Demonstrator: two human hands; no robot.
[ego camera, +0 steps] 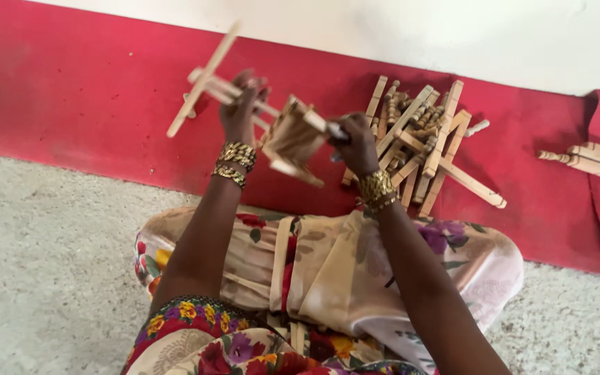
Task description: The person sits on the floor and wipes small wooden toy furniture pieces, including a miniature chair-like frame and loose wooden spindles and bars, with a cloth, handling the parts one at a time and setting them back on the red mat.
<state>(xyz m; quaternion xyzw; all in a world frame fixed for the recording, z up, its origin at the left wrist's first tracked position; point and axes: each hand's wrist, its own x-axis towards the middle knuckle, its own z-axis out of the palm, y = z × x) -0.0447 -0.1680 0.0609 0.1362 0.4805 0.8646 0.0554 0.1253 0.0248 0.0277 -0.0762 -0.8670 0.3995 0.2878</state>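
- Left hand [243,104] is raised in front of the body, fingers wrapped around the thin slats of a pale wooden frame [244,90]; gold bangles [235,163] sit at that wrist.
- Right hand [355,142] is closed around the other end of the frame, near its boxy slatted part, with a gold bracelet [376,189] at the wrist.
- Nearest the camera, a flowered cloth [335,267] covers the lap, and a few loose wooden strips [279,264] lie across it.
- Grey speckled floor [43,257] spreads to both sides of the lap.
- Held in the air between the two hands and above the lap, the frame is tilted, one long slat sticking up and out to the left.
- Beyond the hands, a heap of wooden slats and turned spindles [421,139] lies on the red surface [85,90], just right of the right hand.
- Further right, more wooden pieces [595,161] lie on the red, well apart from the heap.
- Farthest off, a white wall [453,35] rises above the red band.
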